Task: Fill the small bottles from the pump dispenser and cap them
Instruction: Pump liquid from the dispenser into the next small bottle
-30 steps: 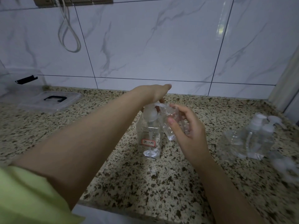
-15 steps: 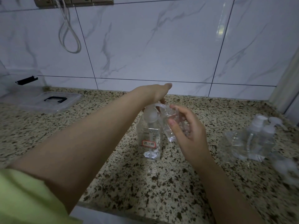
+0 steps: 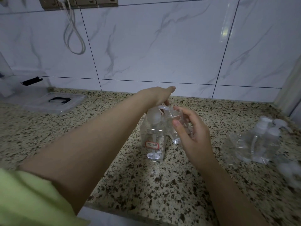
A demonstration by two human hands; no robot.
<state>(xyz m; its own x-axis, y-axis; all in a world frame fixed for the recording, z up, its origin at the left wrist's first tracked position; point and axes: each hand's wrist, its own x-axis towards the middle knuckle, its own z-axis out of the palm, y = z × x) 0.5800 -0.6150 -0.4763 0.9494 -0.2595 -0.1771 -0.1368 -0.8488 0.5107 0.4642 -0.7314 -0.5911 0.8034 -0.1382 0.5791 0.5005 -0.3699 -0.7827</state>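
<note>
A clear pump dispenser with a red-bordered label stands on the speckled granite counter. My left hand lies flat on top of its white pump head, fingers straight. My right hand grips a small clear bottle, tilted, with its mouth under the pump's spout. A little clear liquid sits in the small bottle's bottom.
Several more small clear bottles with white pump caps stand at the right, with a blurred white cap near them. A clear plastic box with a lid and black handle is at the back left. A cable loop hangs on the tiled wall.
Almost nothing has moved. My left hand stays on the pump head and my right hand keeps the small bottle at the spout.
</note>
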